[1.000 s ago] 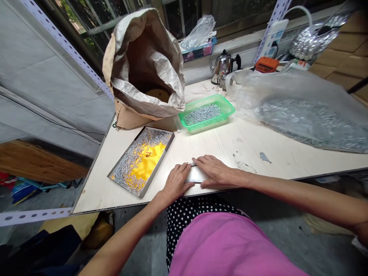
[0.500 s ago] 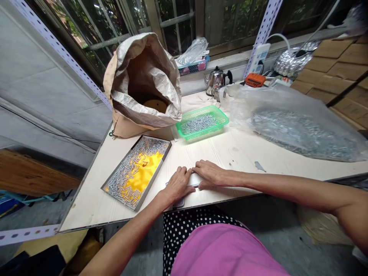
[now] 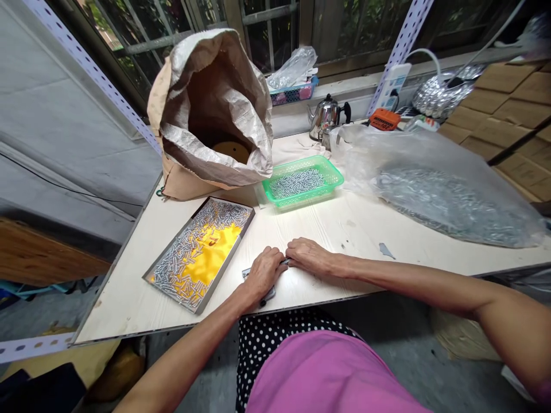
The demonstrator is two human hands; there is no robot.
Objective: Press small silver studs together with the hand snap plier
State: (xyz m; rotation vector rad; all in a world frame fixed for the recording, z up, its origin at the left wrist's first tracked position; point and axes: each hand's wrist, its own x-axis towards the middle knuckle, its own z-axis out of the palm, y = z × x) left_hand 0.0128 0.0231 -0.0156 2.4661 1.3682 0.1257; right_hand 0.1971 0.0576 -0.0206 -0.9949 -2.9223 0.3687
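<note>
Though apart before, left hand point(image 3: 263, 271) nears right hand point(image 3: 310, 256).

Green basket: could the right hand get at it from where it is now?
Probably yes: the right hand lies on the table, with only bare tabletop between it and the green basket.

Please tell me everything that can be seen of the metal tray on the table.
The tray is shallow and rectangular, with a grey metal rim and a bright yellow floor. Silvery pins lie loose in it, dense along the edges, sparse in the middle. It lies flat, askew, on the table before the sack. The left hand is near but apart.
</note>
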